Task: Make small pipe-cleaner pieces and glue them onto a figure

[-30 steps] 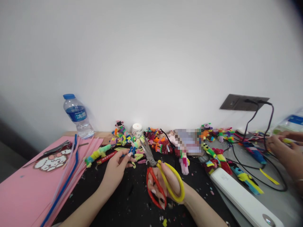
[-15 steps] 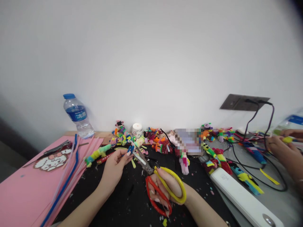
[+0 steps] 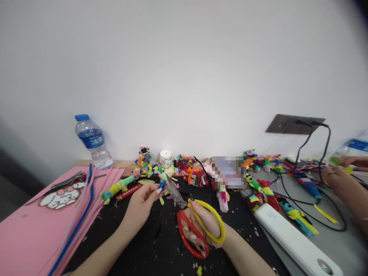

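Note:
My left hand [image 3: 140,203] pinches a short blue pipe cleaner piece [image 3: 161,185] between thumb and fingertips, just above the black mat [image 3: 161,245]. My right hand [image 3: 201,226] is closed through the handles of scissors [image 3: 195,226] with one red loop and one yellow loop. The metal blades [image 3: 174,191] point up and left and meet the blue piece beside my left fingertips. Small cut bits of fuzzy wire lie on the mat under both hands.
A water bottle [image 3: 93,142] stands at the back left behind pink paper sheets [image 3: 34,226] bearing long pipe cleaners and pliers [image 3: 67,181]. Colourful pipe-cleaner figures [image 3: 189,172] line the wall. A white power strip [image 3: 296,241] and cables lie right, where another person's hands [image 3: 345,180] work.
The scissor blades swung left from pointing up toward my left hand and now close in on the blue piece. My left hand stayed nearly still.

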A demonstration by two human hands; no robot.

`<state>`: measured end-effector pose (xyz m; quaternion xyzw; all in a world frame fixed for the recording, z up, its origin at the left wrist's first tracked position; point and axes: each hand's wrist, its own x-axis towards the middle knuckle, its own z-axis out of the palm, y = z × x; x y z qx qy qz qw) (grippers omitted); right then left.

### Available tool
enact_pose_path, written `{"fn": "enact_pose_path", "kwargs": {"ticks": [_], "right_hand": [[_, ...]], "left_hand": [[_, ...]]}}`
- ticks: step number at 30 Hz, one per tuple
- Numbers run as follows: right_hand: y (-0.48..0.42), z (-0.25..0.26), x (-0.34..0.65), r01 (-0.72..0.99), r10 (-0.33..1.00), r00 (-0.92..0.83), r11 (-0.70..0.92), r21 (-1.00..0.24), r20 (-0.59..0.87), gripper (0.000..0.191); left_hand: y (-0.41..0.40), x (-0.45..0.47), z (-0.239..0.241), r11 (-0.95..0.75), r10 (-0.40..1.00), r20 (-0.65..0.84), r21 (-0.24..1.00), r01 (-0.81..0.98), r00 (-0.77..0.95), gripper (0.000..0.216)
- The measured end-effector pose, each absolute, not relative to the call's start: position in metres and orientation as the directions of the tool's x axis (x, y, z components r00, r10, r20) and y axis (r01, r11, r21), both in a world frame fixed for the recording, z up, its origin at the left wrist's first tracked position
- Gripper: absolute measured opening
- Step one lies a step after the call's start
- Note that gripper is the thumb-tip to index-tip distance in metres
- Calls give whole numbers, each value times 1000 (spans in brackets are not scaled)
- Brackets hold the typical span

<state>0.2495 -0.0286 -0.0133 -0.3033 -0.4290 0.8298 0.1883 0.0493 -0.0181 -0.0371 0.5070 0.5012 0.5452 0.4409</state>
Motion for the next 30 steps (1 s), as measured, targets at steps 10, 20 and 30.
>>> {"fn": "enact_pose_path", "kwargs": {"ticks": [10, 20, 30], "right_hand": [[-28, -22, 244, -28, 549, -717, -640, -768, -430, 63], [-31, -19, 242, -3, 504, -704, -706, -708, -500, 60], [-23, -22, 242, -184, 719, -551, -599, -779, -423, 60]], "left_hand": [[-17, 51, -34, -93, 985, 89, 995, -22, -146, 20], [-16, 50, -37, -89, 986, 82, 995, -43, -143, 18], [-13, 49, -38, -68, 982, 65, 998, -10, -176, 22]]}}
